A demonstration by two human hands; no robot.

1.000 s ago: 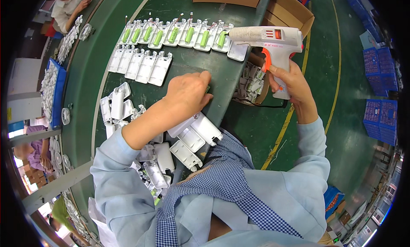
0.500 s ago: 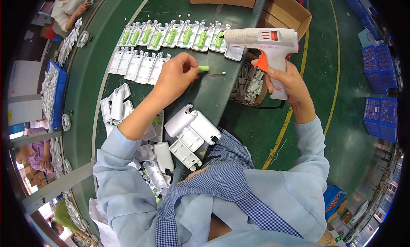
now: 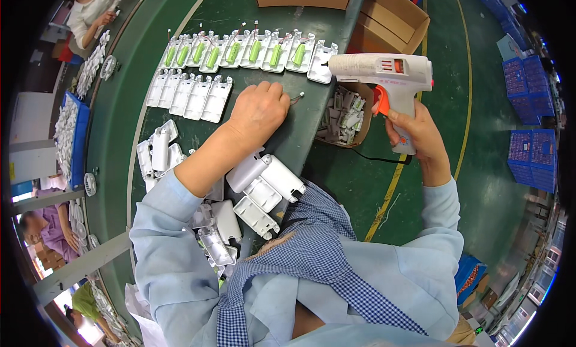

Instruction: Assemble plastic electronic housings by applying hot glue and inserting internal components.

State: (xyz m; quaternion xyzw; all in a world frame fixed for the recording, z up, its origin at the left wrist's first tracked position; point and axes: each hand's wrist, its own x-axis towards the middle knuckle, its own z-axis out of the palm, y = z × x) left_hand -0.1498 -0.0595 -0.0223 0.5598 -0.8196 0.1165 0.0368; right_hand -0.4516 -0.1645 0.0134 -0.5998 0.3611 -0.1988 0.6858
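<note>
My right hand (image 3: pixel 414 128) grips a white glue gun (image 3: pixel 393 77) with an orange trigger, its nozzle pointing left at the near end of a row of white plastic shells. My left hand (image 3: pixel 261 110) is closed over the table. Only a thin wire with a white connector (image 3: pixel 302 94) sticks out of it; the green battery in the fingers is hidden. Green batteries (image 3: pixel 276 55) lie in most shells of the far row. The rightmost far shell (image 3: pixel 322 63), by the nozzle, holds no battery. Nearer, a second row of bare white shells (image 3: pixel 214 99) lies left of my left hand.
Loose white housings (image 3: pixel 279 176) pile up near my body. A box of white parts (image 3: pixel 345 116) stands beside the table's right edge, below the glue gun. Cardboard boxes (image 3: pixel 393 20) are at the back. Blue crates (image 3: pixel 531 158) stand far right; other people sit at left.
The glue gun has moved right and slightly down, off the last far shell. My left hand has shifted slightly right and turned, so the battery it held in view is now covered.
</note>
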